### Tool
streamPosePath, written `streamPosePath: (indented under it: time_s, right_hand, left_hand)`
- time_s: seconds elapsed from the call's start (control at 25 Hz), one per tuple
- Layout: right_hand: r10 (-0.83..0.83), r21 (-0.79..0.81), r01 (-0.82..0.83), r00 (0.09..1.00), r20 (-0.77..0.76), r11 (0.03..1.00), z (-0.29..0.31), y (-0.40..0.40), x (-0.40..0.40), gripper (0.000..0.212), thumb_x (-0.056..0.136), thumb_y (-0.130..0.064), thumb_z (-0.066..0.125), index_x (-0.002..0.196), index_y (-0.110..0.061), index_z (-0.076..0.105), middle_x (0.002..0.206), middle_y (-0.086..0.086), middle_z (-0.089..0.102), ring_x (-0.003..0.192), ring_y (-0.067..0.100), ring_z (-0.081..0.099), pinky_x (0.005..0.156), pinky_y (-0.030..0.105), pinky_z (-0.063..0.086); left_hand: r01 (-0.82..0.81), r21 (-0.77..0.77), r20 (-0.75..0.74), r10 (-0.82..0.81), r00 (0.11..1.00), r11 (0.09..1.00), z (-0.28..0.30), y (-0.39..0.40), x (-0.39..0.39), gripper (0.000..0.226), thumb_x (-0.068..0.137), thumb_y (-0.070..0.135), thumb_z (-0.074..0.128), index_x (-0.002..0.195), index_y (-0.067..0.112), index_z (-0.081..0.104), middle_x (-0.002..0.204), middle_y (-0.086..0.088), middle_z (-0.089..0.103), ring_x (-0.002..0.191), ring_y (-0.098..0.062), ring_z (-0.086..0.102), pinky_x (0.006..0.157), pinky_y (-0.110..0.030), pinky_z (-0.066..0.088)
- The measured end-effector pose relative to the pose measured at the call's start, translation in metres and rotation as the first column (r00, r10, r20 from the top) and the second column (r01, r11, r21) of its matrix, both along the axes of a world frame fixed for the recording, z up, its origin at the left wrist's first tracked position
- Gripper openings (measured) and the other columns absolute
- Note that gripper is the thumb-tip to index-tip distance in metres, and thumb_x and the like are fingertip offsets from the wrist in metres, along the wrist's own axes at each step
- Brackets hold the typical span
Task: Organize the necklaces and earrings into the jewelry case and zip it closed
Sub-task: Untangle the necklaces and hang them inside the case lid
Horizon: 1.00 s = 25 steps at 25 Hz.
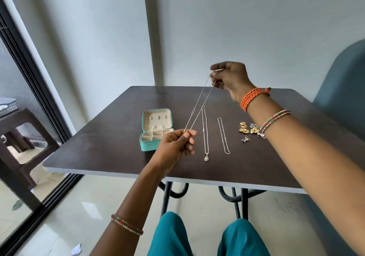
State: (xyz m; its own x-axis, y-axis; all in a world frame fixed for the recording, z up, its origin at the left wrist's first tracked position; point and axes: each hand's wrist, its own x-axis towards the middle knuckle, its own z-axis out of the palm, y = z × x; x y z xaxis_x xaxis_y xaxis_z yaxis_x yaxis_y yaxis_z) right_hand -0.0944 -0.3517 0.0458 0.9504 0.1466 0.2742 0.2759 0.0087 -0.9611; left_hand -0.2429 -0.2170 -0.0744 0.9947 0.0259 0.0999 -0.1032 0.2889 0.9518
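two earrings [249,129] partly hidden behind right wrist.

- A dark brown bench [118,147] with a pale edge stands on black metal legs [237,196].
- A blue-grey chair back [343,81] rises at the bench's right side.
- A brown plastic stool [17,137] stands left, beyond a black-framed sliding door [39,89].
- The glossy tiled floor [83,206] carries a crumpled paper scrap [76,249].
- Pale walls [237,28] meet behind the bench.
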Motion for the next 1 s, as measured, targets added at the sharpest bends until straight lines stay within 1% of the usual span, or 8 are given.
streamPosePath:
  time_s: [0.12, 0.2, 0.24, 0.36, 0.44, 0.72, 0.84, 1.0]
  right_hand:
    - [-0.172, -0.159, 0.177, 0.984, 0.049, 0.971, -0.020, -0.005, 0.018, 0.025, 0.074, 0.002, 0.065, 0.071, -0.023, 0.064, 0.089, 0.012, 0.069, 0.085, 0.021, 0.064, 0.061, 0.025, 0.046]
    - [-0.204, -0.247, 0.217, 0.976, 0.081, 0.944, -0.035, -0.007, 0.025, 0.025, 0.072, 0.002, 0.068, 0.071, -0.023, 0.063, 0.080, 0.007, 0.068, 0.079, 0.018, 0.062, 0.065, 0.025, 0.044]
    - [-0.200, -0.290, 0.219, 0.975, 0.096, 0.932, -0.043, -0.006, 0.027, 0.022, 0.073, 0.002, 0.069, 0.074, -0.020, 0.064, 0.071, 0.002, 0.064, 0.073, 0.015, 0.060, 0.065, 0.023, 0.044]
    - [-0.182, -0.386, 0.231, 0.970, 0.161, 0.893, -0.059, 0.000, 0.028, 0.019, 0.073, 0.002, 0.070, 0.085, -0.012, 0.069, 0.064, -0.006, 0.057, 0.067, 0.009, 0.056, 0.062, 0.018, 0.045]
    - [-0.166, -0.416, 0.230, 0.969, 0.185, 0.880, -0.066, 0.007, 0.033, 0.019, 0.073, 0.002, 0.070, 0.086, -0.012, 0.069, 0.065, -0.008, 0.058, 0.065, 0.005, 0.056, 0.062, 0.017, 0.046]
    - [-0.060, -0.537, 0.140, 0.985, 0.163, 0.832, -0.097, 0.046, 0.061, 0.018, 0.075, 0.001, 0.072, 0.088, -0.012, 0.071, 0.067, -0.004, 0.061, 0.070, 0.008, 0.061, 0.070, 0.019, 0.048]
    - [0.003, -0.593, 0.076, 0.991, 0.130, 0.801, -0.107, 0.056, 0.074, 0.018, 0.075, 0.002, 0.071, 0.090, -0.009, 0.072, 0.078, 0.001, 0.065, 0.072, 0.007, 0.060, 0.073, 0.016, 0.043]
    - [0.056, -0.639, 0.033, 0.991, 0.118, 0.769, -0.121, 0.064, 0.084, 0.019, 0.077, 0.004, 0.068, 0.088, -0.011, 0.073, 0.068, -0.007, 0.062, 0.058, -0.003, 0.051, 0.062, 0.010, 0.043]
  left_hand:
    - [-0.109, 0.056, -0.059, 0.113, 0.992, 0.992, -0.010, -0.010, -0.004, 0.018, 0.097, 0.001, 0.044, 0.091, 0.002, 0.061, 0.066, -0.003, 0.062, 0.052, -0.006, 0.059, 0.060, -0.022, 0.057]
    - [-0.274, 0.311, -0.031, 0.297, 0.954, 0.910, -0.020, -0.011, -0.006, 0.020, 0.096, 0.001, 0.048, 0.083, 0.003, 0.064, 0.066, -0.008, 0.061, 0.051, -0.011, 0.057, 0.059, -0.027, 0.055]
    - [-0.365, 0.516, 0.053, 0.396, 0.917, 0.775, -0.024, -0.010, -0.007, 0.021, 0.095, 0.006, 0.050, 0.079, 0.005, 0.065, 0.065, -0.010, 0.061, 0.052, -0.015, 0.057, 0.059, -0.031, 0.054]
    - [-0.406, 0.912, 0.345, 0.436, 0.831, 0.052, -0.023, -0.009, -0.015, 0.022, 0.093, 0.023, 0.052, 0.079, 0.012, 0.065, 0.071, -0.012, 0.063, 0.067, -0.033, 0.059, 0.056, -0.034, 0.041]
    - [-0.330, 0.933, 0.359, 0.399, 0.844, -0.142, -0.020, -0.010, -0.017, 0.016, 0.091, 0.020, 0.052, 0.083, 0.013, 0.064, 0.080, -0.012, 0.065, 0.077, -0.039, 0.060, 0.057, -0.033, 0.033]
    - [-0.188, 0.942, 0.276, 0.324, 0.905, -0.277, -0.019, -0.021, -0.008, 0.013, 0.087, 0.001, 0.050, 0.089, 0.008, 0.061, 0.098, -0.010, 0.060, 0.091, -0.033, 0.060, 0.057, -0.035, 0.030]
    - [-0.228, 0.909, 0.335, 0.287, 0.897, -0.348, -0.016, -0.028, -0.009, 0.013, 0.080, 0.000, 0.062, 0.091, 0.007, 0.063, 0.095, -0.007, 0.059, 0.086, -0.027, 0.060, 0.042, -0.029, 0.020]
    - [-0.094, 0.952, 0.178, 0.278, 0.944, -0.290, -0.022, -0.036, -0.010, 0.030, 0.088, -0.006, 0.048, 0.115, 0.007, 0.052, 0.116, -0.006, 0.047, 0.105, -0.024, 0.048, 0.045, -0.026, 0.021]
